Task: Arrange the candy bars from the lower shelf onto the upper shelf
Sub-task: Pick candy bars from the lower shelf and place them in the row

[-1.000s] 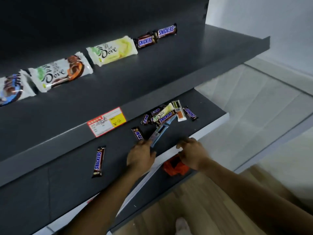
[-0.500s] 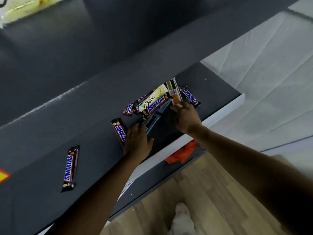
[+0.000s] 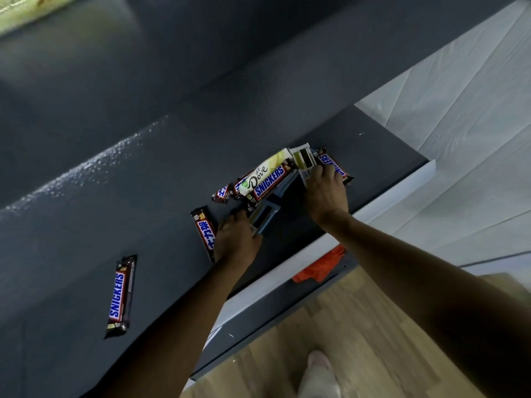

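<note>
The upper shelf (image 3: 149, 81), a dark matte panel, fills the top left; a blurred pale pack (image 3: 26, 12) lies on it at the far left corner. The lower shelf (image 3: 71, 239), dark grey with a fine grain and a white front lip, carries the remaining candy bars. At its left, a single Snickers bar (image 3: 120, 297) in a glossy brown wrapper lies flat, well apart from the others. Further right lies a brown bar with a red band (image 3: 204, 231), just beside the left hand (image 3: 235, 241). The left hand rests on the shelf and holds the near end of a flat blue pack (image 3: 265, 215) between thumb and fingers. Beyond it sits a loose pile: small brown bars (image 3: 222, 194), a pale yellow Dove pack (image 3: 265, 173) overlapping a long Snickers bar (image 3: 270, 184), a white-backed pack (image 3: 303, 159) with printed blocks, and an end Snickers bar (image 3: 334, 167). The right hand (image 3: 326, 193) has its fingers bent down onto the white-backed pack and the end Snickers bar; whether it grips either cannot be determined. Under the shelf lip lies an orange item (image 3: 319, 267), above a wooden floor (image 3: 359, 340).
</note>
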Action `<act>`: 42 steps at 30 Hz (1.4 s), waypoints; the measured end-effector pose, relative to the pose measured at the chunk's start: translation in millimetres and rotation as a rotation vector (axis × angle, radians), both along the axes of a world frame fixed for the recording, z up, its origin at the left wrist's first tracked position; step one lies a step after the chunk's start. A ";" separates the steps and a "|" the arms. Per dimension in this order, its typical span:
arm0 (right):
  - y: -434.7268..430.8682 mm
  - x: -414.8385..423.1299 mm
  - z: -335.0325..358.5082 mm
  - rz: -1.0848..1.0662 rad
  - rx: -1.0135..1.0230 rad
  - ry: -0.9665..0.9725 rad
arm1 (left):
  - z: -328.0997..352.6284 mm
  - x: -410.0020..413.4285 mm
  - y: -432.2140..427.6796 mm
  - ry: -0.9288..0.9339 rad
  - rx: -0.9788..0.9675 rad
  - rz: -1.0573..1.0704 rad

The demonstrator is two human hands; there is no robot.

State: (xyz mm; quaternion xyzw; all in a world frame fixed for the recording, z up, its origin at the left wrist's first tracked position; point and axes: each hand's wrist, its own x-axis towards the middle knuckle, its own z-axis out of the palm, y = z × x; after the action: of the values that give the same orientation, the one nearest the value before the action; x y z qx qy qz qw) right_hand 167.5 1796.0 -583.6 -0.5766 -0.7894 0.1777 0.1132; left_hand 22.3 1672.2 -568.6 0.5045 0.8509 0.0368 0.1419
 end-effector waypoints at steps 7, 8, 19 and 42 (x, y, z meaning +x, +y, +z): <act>-27.7 7.6 24.7 -0.162 -0.394 0.148 | 21.1 11.5 -27.1 -0.011 -0.012 -0.061; -36.4 9.5 27.6 -0.147 -0.398 0.140 | 26.4 13.1 -32.1 -0.006 -0.012 -0.059; -166.7 13.5 110.3 0.022 -0.374 0.338 | 97.9 7.2 -134.3 -0.023 0.190 -0.077; -339.3 -77.6 305.8 0.292 0.014 0.856 | 305.1 -42.5 -313.7 -0.558 0.952 -0.056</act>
State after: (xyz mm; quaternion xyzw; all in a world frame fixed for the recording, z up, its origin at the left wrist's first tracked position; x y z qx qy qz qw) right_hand 89.9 1456.8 -277.7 -0.3330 -0.7458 0.4088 0.4072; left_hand -20.2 1358.5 -263.6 0.5065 0.6565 0.5462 0.1192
